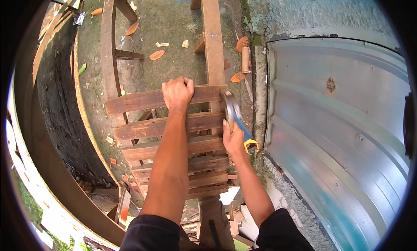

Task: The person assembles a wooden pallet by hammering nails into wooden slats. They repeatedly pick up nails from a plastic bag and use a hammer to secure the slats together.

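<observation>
My left hand (178,93) is closed over the middle of the farthest wooden slat (139,101), its fingers curled over the far edge. My right hand (233,139) grips a hammer (244,128) with a blue handle and a yellow-and-black end. The shiny metal hammer head (229,104) is at the right end of that same slat; whether it touches the wood I cannot tell. Several more brown slats (204,122) lie crosswise below, spaced apart along two long wooden rails. The right rail (213,47) and the left rail (108,55) run on beyond the slats.
A corrugated metal sheet (321,120) stands close on the right, below a peeling blue wall (330,12). Dry leaves (157,55), wood chips (185,44) and a short wooden piece (245,60) lie on the mossy ground. Curved boards (87,116) run along the left, with scrap wood near my body.
</observation>
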Tool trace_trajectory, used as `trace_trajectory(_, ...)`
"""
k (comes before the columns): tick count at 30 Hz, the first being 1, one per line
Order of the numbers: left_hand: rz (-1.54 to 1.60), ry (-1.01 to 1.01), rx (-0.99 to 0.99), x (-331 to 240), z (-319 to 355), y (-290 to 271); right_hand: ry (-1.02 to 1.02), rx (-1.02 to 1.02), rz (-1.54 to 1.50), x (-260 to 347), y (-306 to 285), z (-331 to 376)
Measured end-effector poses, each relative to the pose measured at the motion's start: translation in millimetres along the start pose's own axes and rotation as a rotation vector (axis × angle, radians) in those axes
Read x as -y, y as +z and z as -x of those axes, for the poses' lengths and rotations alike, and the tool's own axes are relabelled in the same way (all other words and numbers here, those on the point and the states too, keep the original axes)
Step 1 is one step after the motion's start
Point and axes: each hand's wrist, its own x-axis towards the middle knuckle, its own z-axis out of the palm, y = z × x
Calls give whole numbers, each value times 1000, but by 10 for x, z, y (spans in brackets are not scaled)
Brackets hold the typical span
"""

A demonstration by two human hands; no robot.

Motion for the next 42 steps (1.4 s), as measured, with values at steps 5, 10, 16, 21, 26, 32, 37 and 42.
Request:
trace_trajectory(5,-81,-25,4,75,-80,72,645,79,-477,114,-106,183)
trace_trajectory(10,-18,-47,2,51,-60,24,349,-209,-153,-87,220,42)
trace_trajectory(16,87,-1,-69,31,-73,42,119,-404,-198,-154,698,-316)
trace_trajectory(21,589,224,-384,375,12,-59,253,-303,-192,-45,823,-322)
trace_trajectory(26,292,22,-641,1550,282,-471,308,-376,-60,-303,693,-276)
trace_trajectory(32,919,-353,-315,3067,248,-764,374,-321,18,-272,797,-275)
trace_trajectory(37,705,-279,-366,2969,316,-561,342,-320,34,-368,760,-272)
trace_trajectory(42,925,-295,-291,3192,283,-550,345,-354,28,-451,782,-289)
